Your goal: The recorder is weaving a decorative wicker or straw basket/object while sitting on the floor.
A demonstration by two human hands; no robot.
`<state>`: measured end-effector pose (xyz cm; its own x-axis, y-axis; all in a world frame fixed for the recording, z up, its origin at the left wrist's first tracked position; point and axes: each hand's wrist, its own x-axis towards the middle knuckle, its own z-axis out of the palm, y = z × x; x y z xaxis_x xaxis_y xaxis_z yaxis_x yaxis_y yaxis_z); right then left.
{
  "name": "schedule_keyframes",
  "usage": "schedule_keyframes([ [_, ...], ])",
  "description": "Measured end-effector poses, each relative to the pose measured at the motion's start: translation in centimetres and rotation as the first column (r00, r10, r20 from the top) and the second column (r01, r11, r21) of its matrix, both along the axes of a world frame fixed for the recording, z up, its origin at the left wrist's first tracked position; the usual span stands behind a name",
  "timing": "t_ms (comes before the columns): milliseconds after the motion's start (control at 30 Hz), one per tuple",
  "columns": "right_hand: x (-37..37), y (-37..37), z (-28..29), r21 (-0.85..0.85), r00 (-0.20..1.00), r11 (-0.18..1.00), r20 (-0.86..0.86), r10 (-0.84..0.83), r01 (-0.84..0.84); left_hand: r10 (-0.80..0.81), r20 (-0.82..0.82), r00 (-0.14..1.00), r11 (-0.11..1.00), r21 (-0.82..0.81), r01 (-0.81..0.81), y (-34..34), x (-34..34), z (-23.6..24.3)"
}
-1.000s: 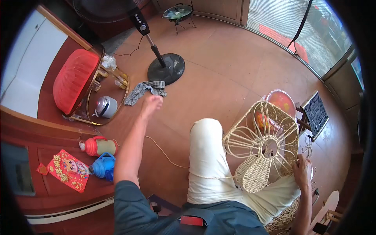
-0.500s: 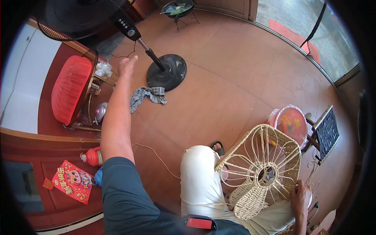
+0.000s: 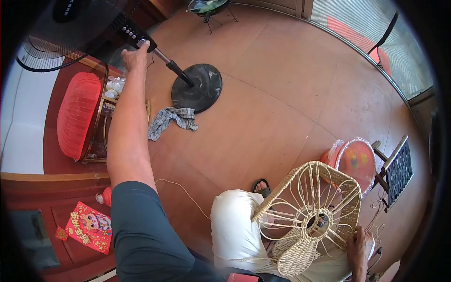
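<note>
A black standing fan is at the upper left, its control panel on the pole below the head. Stretched far forward, my left hand is at the panel, with the thumb against the round knob. The other fingers are bent and partly hidden. Over my lap lies a woven straw piece with a braided band, thin spokes round a central ring and a petal-shaped woven flap. My right hand is closed on the band's near right edge.
A checked cloth lies by the fan base. To the left is a rack with a red domed cover. Right, a plastic-wrapped red tub stands beside a folding stool. A cord crosses the floor; a pan stands far off.
My left hand has moved up and left from beside the pole to the fan's knob. The view has shifted a little; the right hand keeps its hold on the woven piece.
</note>
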<state>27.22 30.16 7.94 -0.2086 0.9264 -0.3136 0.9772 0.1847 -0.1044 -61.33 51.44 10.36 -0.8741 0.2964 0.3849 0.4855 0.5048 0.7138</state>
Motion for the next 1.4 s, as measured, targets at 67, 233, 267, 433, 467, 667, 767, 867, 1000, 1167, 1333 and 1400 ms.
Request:
schedule_keyframes([
  [67, -0.1, 0.3, 0.2, -0.037, 1.000, 0.999, -0.008, -0.015, 0.015, -0.022, 0.015, 1.000, 0.999, 0.042, 0.022, 0.6, -1.1, 0.0],
  [233, -0.8, 0.9, 0.4, -0.052, 0.999, 0.998, 0.012, -0.033, 0.034, -0.089, 0.026, 0.996, 0.991, 0.103, 0.086, 2.0, -3.5, 0.5],
  [267, -1.0, 1.0, 0.5, -0.071, 0.998, 0.996, 0.035, -0.048, 0.051, -0.062, 0.037, 0.997, 0.994, 0.091, 0.058, 2.2, -3.5, 0.6],
  [433, -1.9, 1.1, 1.3, -0.051, 0.999, 0.998, 0.022, -0.043, 0.044, -0.045, -0.025, 0.999, 0.988, 0.144, 0.048, 3.3, -0.9, 1.4],
  [467, -2.1, 1.1, 1.5, -0.028, 0.998, 0.998, 0.016, -0.054, 0.054, -0.010, -0.019, 1.000, 0.986, 0.168, 0.014, 3.4, -0.3, 1.6],
  [667, -2.7, 1.1, 1.9, -0.048, 0.994, 0.995, 0.069, -0.080, 0.083, 0.181, -0.025, 0.983, 0.979, -0.089, -0.183, 3.7, 1.7, 3.3],
  [767, -2.5, 0.9, 1.8, -0.047, 0.995, 0.995, 0.044, -0.089, 0.091, 0.230, -0.005, 0.973, 0.969, -0.097, -0.229, 4.1, 2.3, 3.6],
  [867, -2.2, 0.6, 1.7, -0.060, 0.993, 0.993, 0.076, -0.094, 0.098, 0.265, 0.005, 0.964, 0.959, -0.103, -0.263, 3.9, 3.2, 3.9],
  [1000, -1.8, 0.3, 1.5, -0.040, 0.997, 0.997, 0.026, -0.067, 0.068, 0.268, 0.007, 0.963, 0.962, -0.059, -0.267, 2.4, 4.7, 4.7],
  [1167, -1.4, 0.3, 1.1, -0.010, 0.997, 0.997, 0.010, -0.083, 0.083, 0.315, 0.010, 0.949, 0.945, -0.099, -0.313, 0.5, 6.1, 5.2],
  [1333, -0.9, 0.3, 0.8, -0.026, 0.998, 0.998, -0.015, -0.056, 0.056, 0.318, -0.033, 0.947, 0.943, -0.096, -0.320, -1.1, 6.2, 5.9],
  [1400, -0.6, 0.3, 0.5, -0.040, 0.998, 0.997, -0.020, -0.064, 0.063, 0.291, -0.030, 0.956, 0.952, -0.088, -0.293, -1.9, 6.5, 6.3],
])
